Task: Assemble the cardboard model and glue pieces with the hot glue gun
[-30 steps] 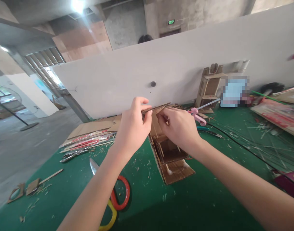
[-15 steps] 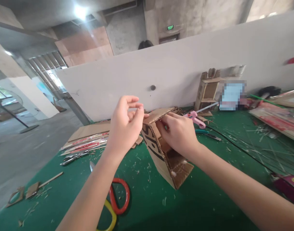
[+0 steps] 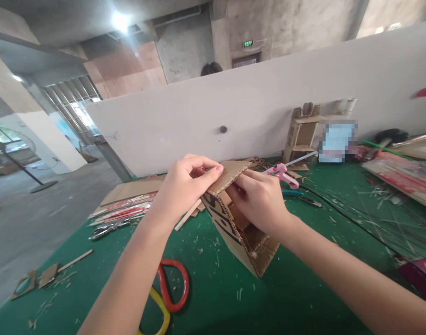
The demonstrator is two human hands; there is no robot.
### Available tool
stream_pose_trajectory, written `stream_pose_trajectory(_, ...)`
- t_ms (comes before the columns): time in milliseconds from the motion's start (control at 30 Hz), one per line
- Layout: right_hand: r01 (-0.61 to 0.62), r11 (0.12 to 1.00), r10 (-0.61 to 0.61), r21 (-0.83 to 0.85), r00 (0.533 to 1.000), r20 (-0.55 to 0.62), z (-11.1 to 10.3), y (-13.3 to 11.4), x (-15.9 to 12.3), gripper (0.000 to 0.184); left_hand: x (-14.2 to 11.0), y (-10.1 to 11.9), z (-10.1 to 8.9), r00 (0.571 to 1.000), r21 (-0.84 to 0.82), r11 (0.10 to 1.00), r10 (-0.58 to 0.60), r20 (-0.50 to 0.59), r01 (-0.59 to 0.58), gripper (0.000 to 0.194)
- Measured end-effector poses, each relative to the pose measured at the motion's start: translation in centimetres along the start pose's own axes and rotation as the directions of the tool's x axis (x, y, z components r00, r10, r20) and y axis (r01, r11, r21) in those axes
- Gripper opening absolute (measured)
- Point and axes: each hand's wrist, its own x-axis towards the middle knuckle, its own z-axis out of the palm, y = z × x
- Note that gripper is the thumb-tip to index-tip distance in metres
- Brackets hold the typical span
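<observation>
1. While both hands work at the open cardboard box (image 3: 230, 237), we find it between them, in the middle of the view, its lettered side to our left.

2. Left hand (image 3: 178, 186): thumb and forefinger narrow, nearly together, touching the left end of the top panel (image 3: 234, 174). We cannot tell whether they pinch it.

3. Right hand (image 3: 265, 200): fingers curled and reaching into the opening beneath that panel. Their tips are hidden, so we cannot tell what they hold.

4. Handling, in our judgement: we should steady the panel from outside with the left fingers and back it from inside with the right, the two pressures opposed and light, since corrugated edges crush easily. We should align the panel's edge with the side wall before pressing, and spread the force along the seam instead of on one corner.

5. Surroundings: on the green tabletop (image 3: 206, 288) we note scissors (image 3: 185, 281) nearer us and a pink glue gun (image 3: 286, 179) beyond the right hand. We should guard the wrist and cardboard from the gun, which may be hot.
</observation>
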Motion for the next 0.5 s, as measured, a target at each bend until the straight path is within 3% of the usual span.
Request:
stream_pose_trajectory(200,0.011,0.988,-0.016,0.155,1.000,0.027,-0.8,-0.1,0.6,0.027,0.0,-0.1,-0.1,1.000,-0.057,0.998,-0.002,-0.004,0.002,0.020)
stream_pose_trajectory(400,-0.103,0.930,0.157,0.352,0.979,-0.129,-1.3,0.4,0.6,0.030,0.2,-0.4,0.0,0.999,-0.001,0.999,0.036,-0.014,-0.036,0.019)
stream_pose_trajectory(500,-0.190,0.895,0.281,0.404,0.943,-0.180,-1.3,1.2,0.7,0.017,0.2,-0.7,0.2,0.998,-0.021,0.998,0.057,-0.034,-0.058,0.019)
